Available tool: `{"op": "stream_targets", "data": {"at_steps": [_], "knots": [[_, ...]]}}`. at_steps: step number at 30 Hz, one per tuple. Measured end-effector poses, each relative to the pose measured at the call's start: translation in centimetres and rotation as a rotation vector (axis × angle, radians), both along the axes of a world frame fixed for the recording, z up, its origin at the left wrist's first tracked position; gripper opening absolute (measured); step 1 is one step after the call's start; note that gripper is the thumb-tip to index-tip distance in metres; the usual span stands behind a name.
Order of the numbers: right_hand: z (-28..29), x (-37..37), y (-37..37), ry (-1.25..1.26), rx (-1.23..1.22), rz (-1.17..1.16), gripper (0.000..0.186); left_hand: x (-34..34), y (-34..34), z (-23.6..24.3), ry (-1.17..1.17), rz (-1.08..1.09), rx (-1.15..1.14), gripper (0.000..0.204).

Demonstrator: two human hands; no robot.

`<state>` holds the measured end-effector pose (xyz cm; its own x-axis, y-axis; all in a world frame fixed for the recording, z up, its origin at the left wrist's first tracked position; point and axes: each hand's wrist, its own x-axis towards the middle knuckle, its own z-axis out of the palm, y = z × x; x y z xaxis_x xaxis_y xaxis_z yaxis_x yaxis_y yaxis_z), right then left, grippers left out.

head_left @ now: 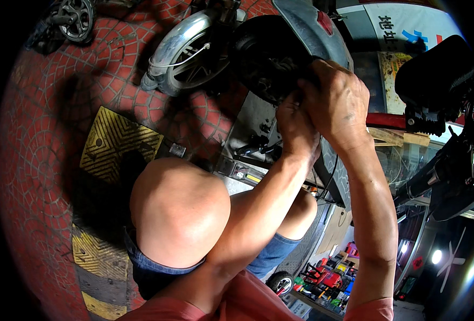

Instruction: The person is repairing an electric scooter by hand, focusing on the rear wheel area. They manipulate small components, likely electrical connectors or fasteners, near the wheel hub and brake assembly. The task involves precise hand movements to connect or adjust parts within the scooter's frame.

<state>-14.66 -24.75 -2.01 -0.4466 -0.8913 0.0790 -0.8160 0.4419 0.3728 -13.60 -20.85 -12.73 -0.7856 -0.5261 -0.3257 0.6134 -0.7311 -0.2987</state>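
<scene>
My left hand (297, 124) and my right hand (339, 99) are close together beside a scooter's black wheel (263, 56). Both have curled fingers. Whatever they grip is hidden by the hands themselves and by deep shadow. My right hand is slightly higher, against the lower edge of a grey body panel (306, 35) that carries a red reflector (325, 23). Below my left hand, small dark tools or parts (255, 145) lie on a grey surface.
Another wheel with a silver mudguard (178, 53) stands to the left. A yellow-and-black ramp plate (120, 140) lies on red paving (39, 176). A black scooter seat (435, 69) juts in at right. Several colourful tools and boxes (322, 275) fill the lower right, near a small wheel (281, 283).
</scene>
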Motion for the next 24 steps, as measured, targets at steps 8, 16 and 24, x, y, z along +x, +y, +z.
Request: {"op": "stream_targets", "data": {"at_steps": [8, 16, 24], "knots": [[0.17, -0.30, -0.14, -0.026, 0.010, -0.011, 0.020, 0.46, -0.56, 0.53, -0.006, -0.030, 0.048, 0.029], [0.30, -0.41, -0.36, -0.006, 0.080, -0.013, 0.020, 0.05, -0.26, 0.07, -0.096, 0.029, -0.118, 0.027], [0.18, -0.43, 0.07, -0.015, 0.014, -0.057, 0.019, 0.35, -0.76, 0.40, 0.002, -0.036, 0.040, 0.032]]}}
